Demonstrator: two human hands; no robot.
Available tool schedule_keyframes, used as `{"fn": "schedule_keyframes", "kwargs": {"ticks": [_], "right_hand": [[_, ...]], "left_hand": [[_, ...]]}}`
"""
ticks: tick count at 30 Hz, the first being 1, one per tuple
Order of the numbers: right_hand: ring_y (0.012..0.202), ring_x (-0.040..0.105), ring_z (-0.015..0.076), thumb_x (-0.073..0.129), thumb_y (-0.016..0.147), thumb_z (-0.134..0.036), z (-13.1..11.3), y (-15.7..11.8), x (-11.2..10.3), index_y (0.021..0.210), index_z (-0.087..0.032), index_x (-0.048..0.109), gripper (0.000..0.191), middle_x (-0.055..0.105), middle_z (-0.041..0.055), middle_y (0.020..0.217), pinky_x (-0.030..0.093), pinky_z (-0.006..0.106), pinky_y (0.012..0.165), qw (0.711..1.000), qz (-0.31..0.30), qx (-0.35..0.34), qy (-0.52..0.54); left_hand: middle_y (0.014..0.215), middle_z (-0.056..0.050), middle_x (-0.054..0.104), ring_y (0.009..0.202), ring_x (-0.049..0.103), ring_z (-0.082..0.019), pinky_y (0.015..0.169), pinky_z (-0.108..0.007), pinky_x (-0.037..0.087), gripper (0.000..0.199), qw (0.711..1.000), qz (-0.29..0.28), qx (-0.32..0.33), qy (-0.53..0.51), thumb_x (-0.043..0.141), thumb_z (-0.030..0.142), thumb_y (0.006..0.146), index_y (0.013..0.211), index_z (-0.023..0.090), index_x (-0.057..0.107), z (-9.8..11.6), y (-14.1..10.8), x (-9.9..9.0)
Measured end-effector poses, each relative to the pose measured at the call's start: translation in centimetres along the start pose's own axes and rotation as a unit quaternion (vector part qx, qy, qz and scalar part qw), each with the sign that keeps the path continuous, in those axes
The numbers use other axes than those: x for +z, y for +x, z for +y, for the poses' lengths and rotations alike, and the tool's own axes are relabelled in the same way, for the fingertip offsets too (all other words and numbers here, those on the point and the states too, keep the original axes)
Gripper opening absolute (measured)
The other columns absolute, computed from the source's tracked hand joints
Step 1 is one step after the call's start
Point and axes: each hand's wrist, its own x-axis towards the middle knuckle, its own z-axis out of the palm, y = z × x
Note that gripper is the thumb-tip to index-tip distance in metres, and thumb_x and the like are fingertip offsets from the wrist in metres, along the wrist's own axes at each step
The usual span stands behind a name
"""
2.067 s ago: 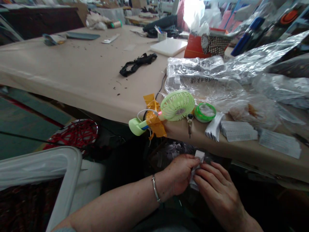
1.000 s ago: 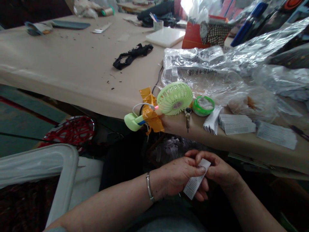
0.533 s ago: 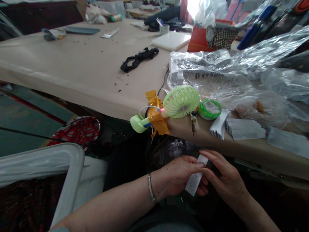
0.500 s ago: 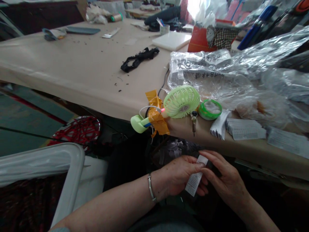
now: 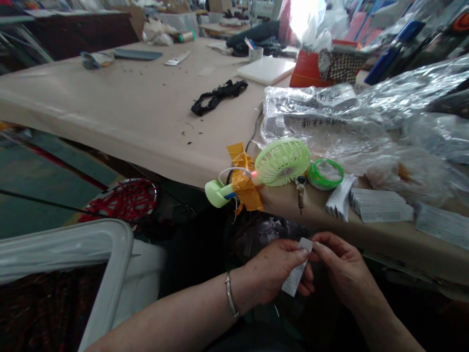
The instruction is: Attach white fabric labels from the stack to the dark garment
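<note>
Clerk: Item in hand?

Checker: Printed white strip [image 5: 291,282], one, between four and five o'clock of the view's centre. Left hand [image 5: 269,270]: thumb pressing it onto the fingers. Right hand [image 5: 343,266]: thumb and forefinger drawn together at its upper right corner; whether they grip it, cannot tell.

Clerk: Progress?

Checker: One strip, apparently mid-handling. From it, on the table [image 5: 146,112]: folded bundle [image 5: 341,196], one o'clock; fanned stack [image 5: 383,206], two; flat stack [image 5: 444,226], between two and three. Finished or waiting, cannot tell. Pale scraps [image 5: 266,231], eleven o'clock, below the table edge.

Clerk: Lettering?

Checker: Strip: small printed rows, illegible. Fanned stack: likewise. Clear-wrapped packets [image 5: 309,100], twelve o'clock: dark handwritten characters, not securely readable. Green fan [image 5: 280,159], twelve o'clock, nearer: hub mark, brand unreadable.
</note>
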Motion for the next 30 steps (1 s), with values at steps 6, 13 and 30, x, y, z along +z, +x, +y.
{"fn": "schedule_keyframes", "kwargs": {"ticks": [6, 13, 30], "right_hand": [[0.049, 0.051, 0.0100, 0.073, 0.071, -0.044, -1.2, 0.8, 1.5, 0.070, -0.018, 0.060, 0.030, 0.055, -0.0035, 0.056, 0.043, 0.021, 0.049, 1.000, 0.004, 0.004, -0.013], [0.053, 0.047, 0.0095, 0.067, 0.074, -0.041, -3.2, 1.3, 3.1, 0.069, -0.017, 0.061, 0.026, 0.053, -0.0028, 0.059, 0.041, 0.019, 0.048, 0.991, 0.038, -0.085, -0.100], [0.053, 0.050, 0.0094, 0.058, 0.083, -0.030, -4.3, 2.3, 3.5, 0.072, -0.019, 0.061, 0.016, 0.054, -0.0035, 0.059, 0.042, 0.019, 0.051, 0.943, 0.091, -0.221, -0.231]], "left_hand": [[0.060, 0.000, 0.056, 0.050, 0.051, -0.010, 0.053, -0.024, 0.042, 0.033, 0.995, 0.051, 0.036, 0.077, 0.055, 0.047, 0.078, 0.075, 0.014, 0.057, 0.5, -0.2, 0.0], [0.069, 0.001, 0.058, 0.070, 0.051, -0.011, 0.067, -0.022, 0.039, 0.014, 0.941, 0.132, 0.208, 0.232, 0.054, 0.022, 0.080, 0.074, 0.014, 0.065, 2.6, -0.6, -0.3], [0.066, 0.003, 0.061, 0.060, 0.053, -0.008, 0.059, -0.018, 0.038, 0.023, 0.832, 0.205, 0.341, 0.386, 0.049, 0.024, 0.089, 0.074, 0.017, 0.065, 4.2, 0.1, -0.9]]}}
